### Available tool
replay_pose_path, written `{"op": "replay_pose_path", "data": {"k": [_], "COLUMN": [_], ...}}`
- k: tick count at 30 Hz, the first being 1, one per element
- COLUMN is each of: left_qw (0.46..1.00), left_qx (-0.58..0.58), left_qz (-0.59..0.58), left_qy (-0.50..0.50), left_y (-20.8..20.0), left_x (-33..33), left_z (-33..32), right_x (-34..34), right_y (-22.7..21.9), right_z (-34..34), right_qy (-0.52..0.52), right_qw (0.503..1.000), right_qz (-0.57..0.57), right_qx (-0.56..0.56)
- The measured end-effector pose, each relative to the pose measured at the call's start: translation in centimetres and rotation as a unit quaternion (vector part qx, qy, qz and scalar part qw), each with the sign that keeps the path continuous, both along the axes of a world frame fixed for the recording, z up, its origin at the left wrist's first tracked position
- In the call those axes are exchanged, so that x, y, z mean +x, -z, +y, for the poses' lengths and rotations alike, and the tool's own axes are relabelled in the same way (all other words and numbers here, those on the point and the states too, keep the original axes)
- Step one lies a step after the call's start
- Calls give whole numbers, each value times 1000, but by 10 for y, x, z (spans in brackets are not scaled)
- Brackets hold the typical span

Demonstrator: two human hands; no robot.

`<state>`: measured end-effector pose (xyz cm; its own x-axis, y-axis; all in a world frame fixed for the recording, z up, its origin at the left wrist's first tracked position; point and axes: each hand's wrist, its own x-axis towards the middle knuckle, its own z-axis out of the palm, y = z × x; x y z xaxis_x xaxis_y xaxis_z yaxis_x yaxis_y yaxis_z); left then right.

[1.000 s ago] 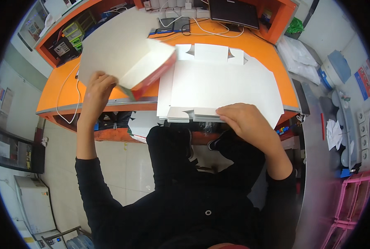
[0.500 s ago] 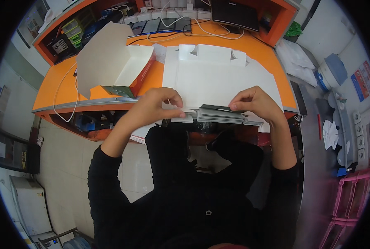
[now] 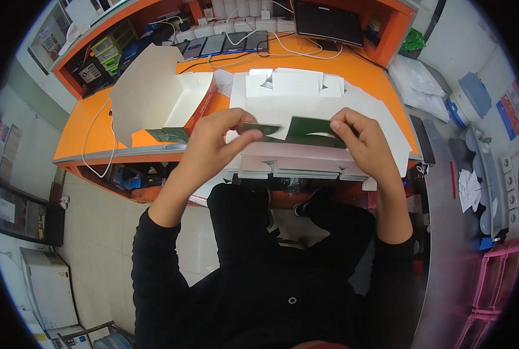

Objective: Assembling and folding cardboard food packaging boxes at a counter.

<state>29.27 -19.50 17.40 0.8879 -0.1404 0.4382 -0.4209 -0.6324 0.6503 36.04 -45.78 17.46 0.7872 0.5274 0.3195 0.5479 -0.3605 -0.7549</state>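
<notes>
A white cardboard blank with dark green flaps (image 3: 310, 125) is held, near edge up, above a stack of matching flat white cardboard blanks (image 3: 306, 167), in a person's bare hands. Thumb and fingers of the left hand (image 3: 217, 131) pinch the narrower flap, hiding its outer end; the right hand (image 3: 367, 139) pinches the wider flap near its right end. I cannot make out where the blank's far side leaves the pile.

The stack overhangs the front edge of a bright orange desk (image 3: 88, 135). Left of it stands an open, cream-lined cardboard box, red and green outside (image 3: 157, 93). Dark flat tablets (image 3: 214, 44) line the back, near a black screen (image 3: 329, 24) cut off above. Beyond lie pale floor tiles (image 3: 105, 224) and a pink plastic rack (image 3: 492, 279), partly out of sight.
</notes>
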Motion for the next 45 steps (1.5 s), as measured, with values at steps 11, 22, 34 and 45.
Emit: {"op": "replay_pose_path", "data": {"k": [11,22,34,45], "left_qw": [961,996,997,988], "left_qx": [167,-26,39,119], "left_qz": [-219,49,-1,-32], "left_qy": [22,73,68,92], "left_y": [37,10,24,29], "left_x": [17,35,37,39], "left_z": [-79,-55,-64,-69], "right_x": [-1,-38,20,0], "right_y": [22,60,25,8], "right_z": [12,-8,-14,-3], "right_qy": [-7,166,220,16], "right_qw": [991,937,945,978], "right_qz": [-112,-175,-185,-210], "right_qx": [-69,253,154,-1]}}
